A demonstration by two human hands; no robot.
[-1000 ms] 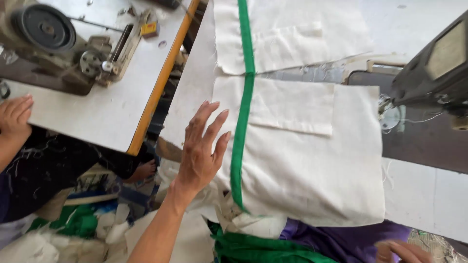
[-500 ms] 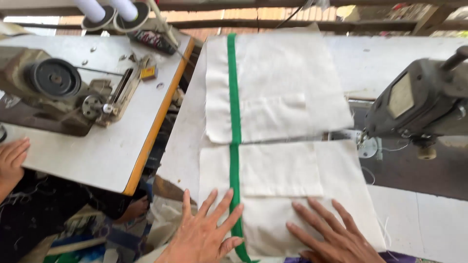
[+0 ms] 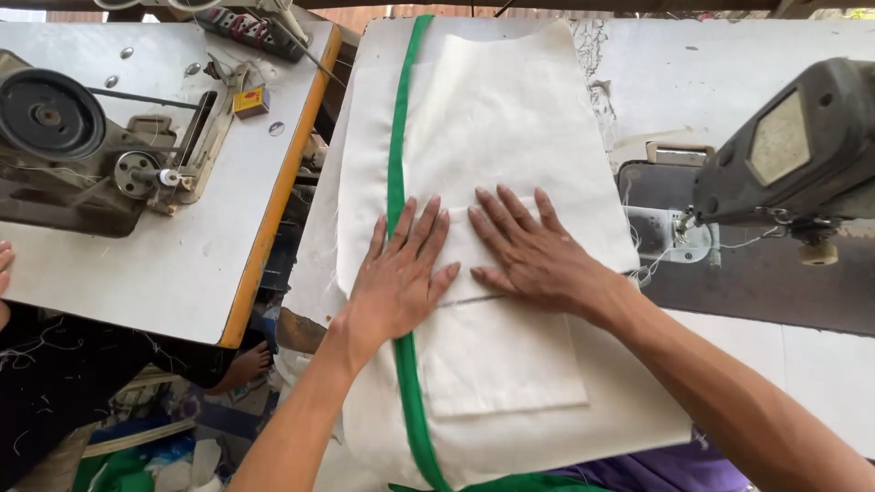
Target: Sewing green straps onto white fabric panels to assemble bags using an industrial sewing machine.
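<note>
- Starting at the far left edge of the frame, another person's fingertips [image 3: 5, 260] poked in at mid height, beside the left table [image 3: 182, 273]; dark clothing sat below them at lower left.
- An old sewing machine [image 3: 100, 155] with a black handwheel lay on that white, orange-edged table in the upper left; a small yellow box [image 3: 250, 100] sat just right of it.
- A bare foot [image 3: 244, 364] showed under the table edge, lower left, above scrap fabric on the floor.
- Left hand [image 3: 401, 278] lay flat at centre frame, fingers spread and released, palm down on the white fabric panels [image 3: 510, 118], grasping nothing; it lay over the green trim strip [image 3: 397, 173].
- The green trim strip ran from top centre down to bottom centre along the left side of the panels.
- The white fabric panels were stacked on the centre table, from the top of the frame to the bottom edge; a sewn patch pocket [image 3: 501, 364] sat below the hands.
- Right hand [image 3: 533, 255] lay flat just right of the left hand, fingers splayed and released, pressing the cloth, thumb near the left fingertips.
- A dark sewing machine head [image 3: 793, 146] stood at right, over a dark bed plate [image 3: 729, 273].
- Purple cloth [image 3: 665, 469] peeked out at the bottom right.
</note>
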